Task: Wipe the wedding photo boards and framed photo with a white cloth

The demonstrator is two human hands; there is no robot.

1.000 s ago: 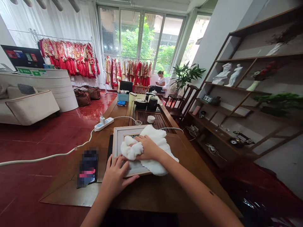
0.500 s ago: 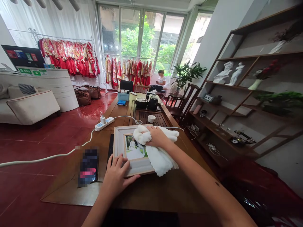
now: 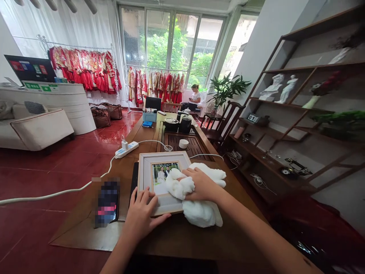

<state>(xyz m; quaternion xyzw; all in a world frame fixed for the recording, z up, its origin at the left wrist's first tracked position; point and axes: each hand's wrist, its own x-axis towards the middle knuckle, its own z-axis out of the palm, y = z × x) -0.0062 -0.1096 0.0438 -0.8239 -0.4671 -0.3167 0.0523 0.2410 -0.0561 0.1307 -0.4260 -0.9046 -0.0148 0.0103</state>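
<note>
A picture frame [image 3: 145, 179] with a light wooden edge and a pale mat lies on the brown wooden table [image 3: 176, 239]. The photo [image 3: 162, 173] inside it shows two people outdoors. Spread over the frame's lower left corner, my left hand [image 3: 145, 209] rests with its fingers apart and its thumb along the near edge. My right hand [image 3: 201, 184] grips a bunched white cloth [image 3: 178, 186], pressed onto the frame's right part. The cloth covers the photo's lower right and drapes past the frame onto the table.
Left of the frame lies a phone [image 3: 107, 203], its screen blurred out. Beyond are a white power strip [image 3: 127, 149], a white round cup [image 3: 183, 144], and a kettle [image 3: 185, 123]. A shelf unit [image 3: 285, 104] stands right. Far back, a person [image 3: 195, 97] sits near red garments [image 3: 156, 87].
My right hand has moved the cloth toward me and slightly right over the frame, uncovering the two people in the photo. My left hand stays at the lower left corner.
</note>
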